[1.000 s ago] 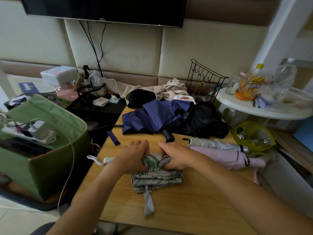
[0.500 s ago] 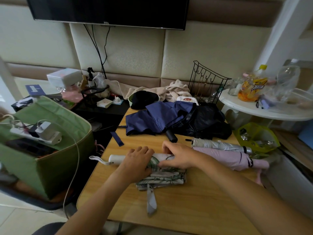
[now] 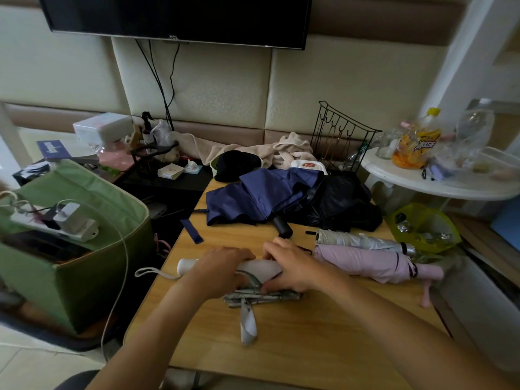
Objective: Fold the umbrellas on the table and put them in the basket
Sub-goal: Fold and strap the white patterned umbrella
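Note:
A white leaf-print umbrella lies across the wooden table, its white handle and wrist loop pointing left and its strap hanging toward me. My left hand grips the roll near the handle. My right hand holds the roll's right part, fingers curled over the loose canopy folds. A pink folded umbrella and a silver one lie to the right. A blue umbrella and a black one lie unfolded at the back. The green fabric basket stands left of the table.
A power strip with a charger and cable lies on the basket. A black wire rack, towels and a black cap sit at the table's far end. A white round table with bottles and a yellow-green bin stand on the right.
Both hands have rolled the leaf-print umbrella away from me; more of the canopy is wound round the shaft and less lies flat. The white handle now sticks out to the left.

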### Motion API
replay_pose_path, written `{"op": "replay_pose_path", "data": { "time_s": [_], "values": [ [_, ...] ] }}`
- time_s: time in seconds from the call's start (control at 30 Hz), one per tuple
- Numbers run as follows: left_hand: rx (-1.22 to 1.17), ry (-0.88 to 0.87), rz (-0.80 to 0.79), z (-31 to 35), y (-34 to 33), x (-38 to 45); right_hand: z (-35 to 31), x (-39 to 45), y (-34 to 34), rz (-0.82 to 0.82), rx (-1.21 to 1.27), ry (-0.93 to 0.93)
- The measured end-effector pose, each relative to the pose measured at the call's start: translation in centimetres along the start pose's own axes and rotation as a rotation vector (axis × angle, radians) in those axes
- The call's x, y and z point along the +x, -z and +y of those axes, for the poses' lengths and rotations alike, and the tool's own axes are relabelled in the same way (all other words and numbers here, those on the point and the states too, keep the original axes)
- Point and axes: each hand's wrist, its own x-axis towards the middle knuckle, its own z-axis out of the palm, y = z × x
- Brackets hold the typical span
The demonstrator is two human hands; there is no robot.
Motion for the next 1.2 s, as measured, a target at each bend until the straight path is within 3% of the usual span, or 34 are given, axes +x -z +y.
{"op": "replay_pose_path", "data": {
  "time_s": [0.2,0.4,0.63,0.8,0.97,1.03,1.13,1.2],
  "values": [
    [0.071,0.006,-0.044,0.0,-0.1,0.8,-0.6,0.3,1.1,-0.193,0.072,-0.104],
    [0.182,-0.008,-0.07,0.5,-0.4,0.8,-2.4,1.0,2.2,-0.295,-0.103,-0.084],
    [0.018,0.04,-0.048,0.4,-0.2,1.2,-2.7,1.7,2.1,-0.186,-0.063,-0.029],
    [0.135,0.058,-0.007,-0.6,0.9,1.7,-3.0,2.4,2.6,-0.11,-0.112,-0.025],
    [0.177,0.001,0.116,0.2,1.4,1.7,-2.8,2.7,5.2,-0.335,-0.027,-0.048],
    [0.165,-0.005,0.21,0.6,1.4,1.7,-2.9,2.6,6.4,-0.353,-0.049,-0.068],
    [0.119,0.024,0.321,0.8,1.6,1.9,-3.1,2.8,7.2,-0.229,-0.184,-0.04],
    [0.118,0.029,0.307,0.5,2.0,2.1,-3.3,2.9,7.2,-0.133,-0.294,0.0]
  ]
}}
